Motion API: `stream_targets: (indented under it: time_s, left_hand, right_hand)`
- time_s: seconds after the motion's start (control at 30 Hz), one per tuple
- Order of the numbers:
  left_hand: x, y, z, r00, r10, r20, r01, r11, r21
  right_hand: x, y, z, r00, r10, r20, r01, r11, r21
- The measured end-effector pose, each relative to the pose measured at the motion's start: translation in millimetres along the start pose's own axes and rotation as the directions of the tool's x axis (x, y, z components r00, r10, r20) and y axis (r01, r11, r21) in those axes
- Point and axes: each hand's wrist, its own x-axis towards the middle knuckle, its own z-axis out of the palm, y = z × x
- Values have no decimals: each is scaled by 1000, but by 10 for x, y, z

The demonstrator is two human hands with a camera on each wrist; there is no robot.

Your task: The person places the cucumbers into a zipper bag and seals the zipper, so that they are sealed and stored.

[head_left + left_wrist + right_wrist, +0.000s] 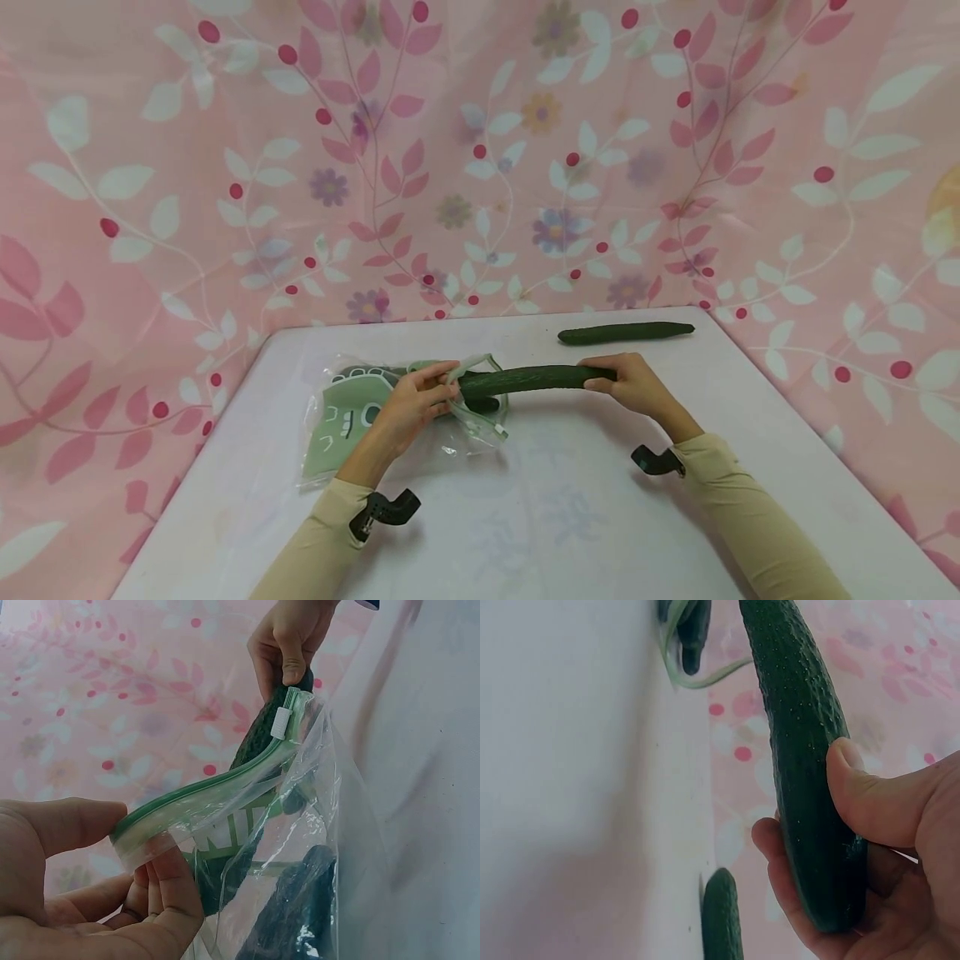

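My right hand (633, 383) grips one end of a dark green cucumber (802, 765), thumb on one side and fingers curled round the other. The cucumber's far end is inside the mouth of a clear zip bag (352, 825) with a green closure and a printed face. My left hand (411, 408) pinches the bag's rim between thumb and fingers; in the left wrist view the green zip strip (195, 787) runs from that pinch to a white slider (281, 723). Another cucumber (292, 907) lies within the bag, partly hidden by the print and the left hand.
A separate cucumber (626, 333) lies near the back right of the white table (585, 517). Behind the table hangs a pink floral cloth (480, 167). Each wrist wears a black camera mount (657, 460).
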Motion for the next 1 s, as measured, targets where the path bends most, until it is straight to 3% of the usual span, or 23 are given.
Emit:
stream_targets:
  time_s: [1.0]
  left_hand:
    - [1,-2,8,1000,6,-16,-6,999,39]
  right_hand:
    - [269,-396,614,996,-61,64,58,997,49]
